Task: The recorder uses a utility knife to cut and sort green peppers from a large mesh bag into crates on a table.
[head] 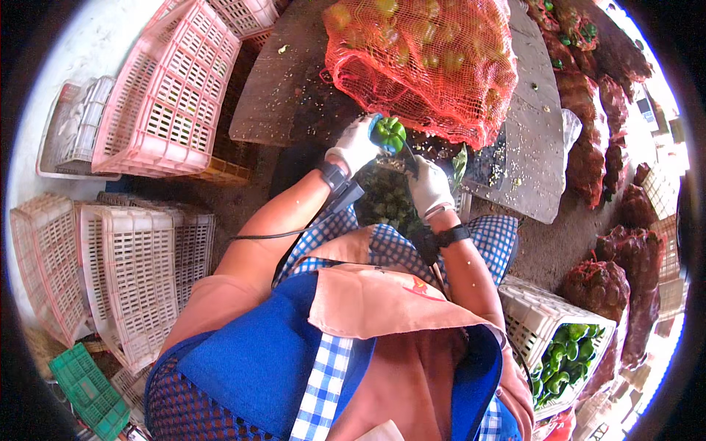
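Observation:
My left hand [356, 144], in a white work glove with blue at the fingers, holds a green bell pepper [390, 134] with its lobed end facing up. Close on its right, my right hand [431, 186], also gloved, grips a slim dark tool [410, 152], probably a small knife; its tip is near the pepper and hard to make out. Just beyond both hands, a red mesh sack [367, 91] full of green peppers rests on a worn board [535, 105]. Dark green scraps [389, 198] lie below my hands, between my knees.
Pink plastic crates [182, 99] stand at the left, with white crates [138, 270] and a green crate [91, 391] nearer. A white crate [524, 303] of green peppers sits by my right side. Filled mesh sacks [582, 127] line the right. Pale seeds litter the board.

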Demonstrator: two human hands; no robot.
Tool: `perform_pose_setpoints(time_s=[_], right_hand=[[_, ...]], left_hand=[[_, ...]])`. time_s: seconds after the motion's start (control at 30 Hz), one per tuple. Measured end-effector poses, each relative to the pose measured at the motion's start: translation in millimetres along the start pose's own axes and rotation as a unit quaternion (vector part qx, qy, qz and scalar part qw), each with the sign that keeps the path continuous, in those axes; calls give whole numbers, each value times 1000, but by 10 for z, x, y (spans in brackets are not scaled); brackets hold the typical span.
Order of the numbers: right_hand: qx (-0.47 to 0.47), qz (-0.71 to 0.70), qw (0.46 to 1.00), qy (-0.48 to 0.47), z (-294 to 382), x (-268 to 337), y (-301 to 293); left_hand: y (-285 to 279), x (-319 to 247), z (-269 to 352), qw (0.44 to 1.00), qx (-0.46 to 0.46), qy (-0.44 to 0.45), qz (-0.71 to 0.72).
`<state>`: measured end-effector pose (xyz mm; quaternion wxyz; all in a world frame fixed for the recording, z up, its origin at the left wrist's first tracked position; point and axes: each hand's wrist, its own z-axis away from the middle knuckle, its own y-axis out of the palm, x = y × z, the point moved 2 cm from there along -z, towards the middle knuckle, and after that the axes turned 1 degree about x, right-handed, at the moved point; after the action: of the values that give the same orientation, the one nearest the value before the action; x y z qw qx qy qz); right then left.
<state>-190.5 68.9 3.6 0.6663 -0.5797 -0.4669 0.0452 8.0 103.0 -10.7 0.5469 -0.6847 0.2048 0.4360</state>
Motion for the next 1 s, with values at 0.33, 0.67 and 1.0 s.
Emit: perform_pose_setpoints(time_s=[0.33,0.67,1.0], right_hand=[[163,144,970,107,-490,85,248],[5,-356,933,58,-314,-202,-166],[59,-163,981,-91,-418,93,-599]], left_hand=[[-54,37,-63,999,-8,-31,-11],[-528,-465,-4,878,185,-65,437],[-49,-432,255,869,182,-3,461]])
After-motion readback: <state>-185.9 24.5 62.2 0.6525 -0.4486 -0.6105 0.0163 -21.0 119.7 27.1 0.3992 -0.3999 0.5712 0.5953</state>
